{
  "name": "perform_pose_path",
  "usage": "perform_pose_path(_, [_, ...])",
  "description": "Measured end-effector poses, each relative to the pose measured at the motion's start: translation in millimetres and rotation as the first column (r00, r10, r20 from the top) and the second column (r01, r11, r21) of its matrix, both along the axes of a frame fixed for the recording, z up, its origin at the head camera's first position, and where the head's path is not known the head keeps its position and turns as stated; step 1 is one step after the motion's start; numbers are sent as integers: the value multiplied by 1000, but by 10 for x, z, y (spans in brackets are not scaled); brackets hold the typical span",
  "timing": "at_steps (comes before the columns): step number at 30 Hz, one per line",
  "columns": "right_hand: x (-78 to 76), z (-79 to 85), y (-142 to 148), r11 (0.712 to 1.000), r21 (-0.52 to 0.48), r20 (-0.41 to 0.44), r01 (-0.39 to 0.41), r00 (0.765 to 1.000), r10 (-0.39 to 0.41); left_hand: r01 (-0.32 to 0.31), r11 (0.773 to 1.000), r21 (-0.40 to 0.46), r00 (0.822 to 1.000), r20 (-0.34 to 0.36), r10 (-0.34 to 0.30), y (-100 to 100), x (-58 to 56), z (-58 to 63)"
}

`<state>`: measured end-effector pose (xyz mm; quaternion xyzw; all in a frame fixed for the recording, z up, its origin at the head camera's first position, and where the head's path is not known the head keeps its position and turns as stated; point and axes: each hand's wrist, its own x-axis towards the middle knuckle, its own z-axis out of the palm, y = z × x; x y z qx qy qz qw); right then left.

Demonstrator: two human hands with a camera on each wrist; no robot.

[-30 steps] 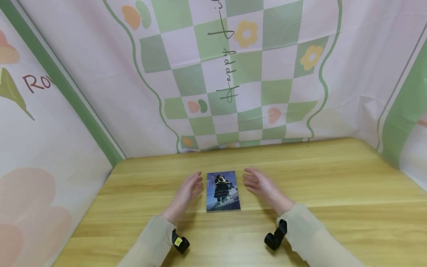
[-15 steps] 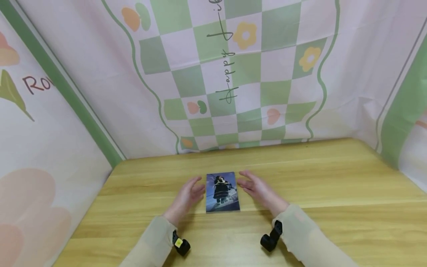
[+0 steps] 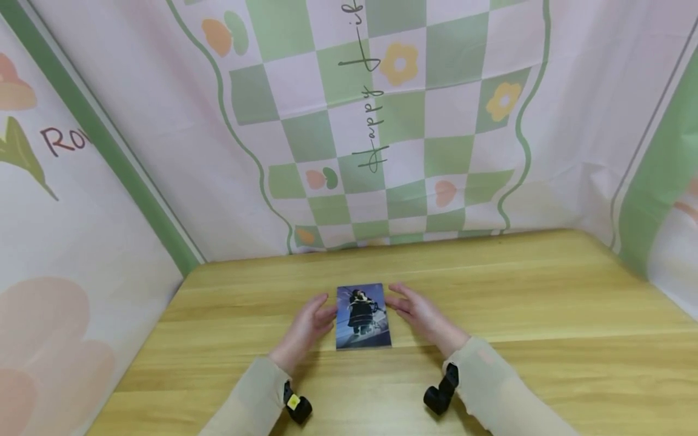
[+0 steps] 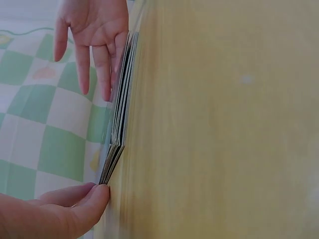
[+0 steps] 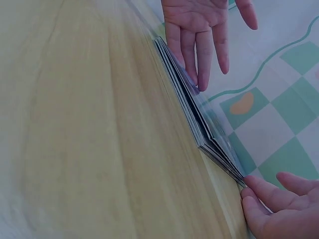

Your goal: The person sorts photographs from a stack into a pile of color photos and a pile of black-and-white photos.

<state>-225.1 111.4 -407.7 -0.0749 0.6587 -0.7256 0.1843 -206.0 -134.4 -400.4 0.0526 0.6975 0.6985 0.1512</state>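
Note:
A stack of thin picture cards (image 3: 362, 316), the top one dark blue with two embracing figures, lies on the wooden table. Its layered edges show in the left wrist view, where the card stack (image 4: 121, 99) has slight gaps between layers. My left hand (image 3: 312, 323) is at its left side, fingertips right at the edge; in its wrist view the same left hand (image 4: 60, 211) reaches the stack's near corner. On the opposite side, my right hand (image 3: 422, 312) has loosely extended fingers at the right edge. The right wrist view shows the right hand's fingertips (image 5: 251, 183) at a corner.
Pale wooden table (image 3: 545, 303) extends around the stack. Behind it hangs a green-and-white checked cloth (image 3: 406, 151) with flowers and lettering, and another printed cloth (image 3: 82, 242) hangs at the left. Small black cameras (image 3: 440, 396) are strapped at both sleeves.
My right hand has moved left, from apart to the stack's right edge. My left hand has come slightly closer to the left edge. The stack stays about where it was.

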Motion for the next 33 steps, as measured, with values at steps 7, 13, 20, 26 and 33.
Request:
perform_pose_path(7, [7, -36, -19, 1000, 2, 8, 20, 1000, -20, -37, 999, 23, 999, 39, 36, 26, 13, -20])
perform_pose_path(13, [6, -22, -30, 999, 18, 3, 29, 1000, -29, -47, 999, 28, 998, 43, 46, 27, 7, -22])
perform_pose_path(20, [-5, -32, -35, 999, 12, -1, 35, 999, -35, -67, 995, 70, 997, 40, 64, 46, 7, -3])
perform_pose_path(26, [4, -16, -33, 999, -17, 20, 30, 999, -29, -73, 993, 90, 997, 20, 72, 61, 2, 13])
perform_pose_path(33, [7, 24, -27, 994, -73, 57, 79, 996, -75, -114, 989, 94, 993, -21, 116, 100, -13, 13])
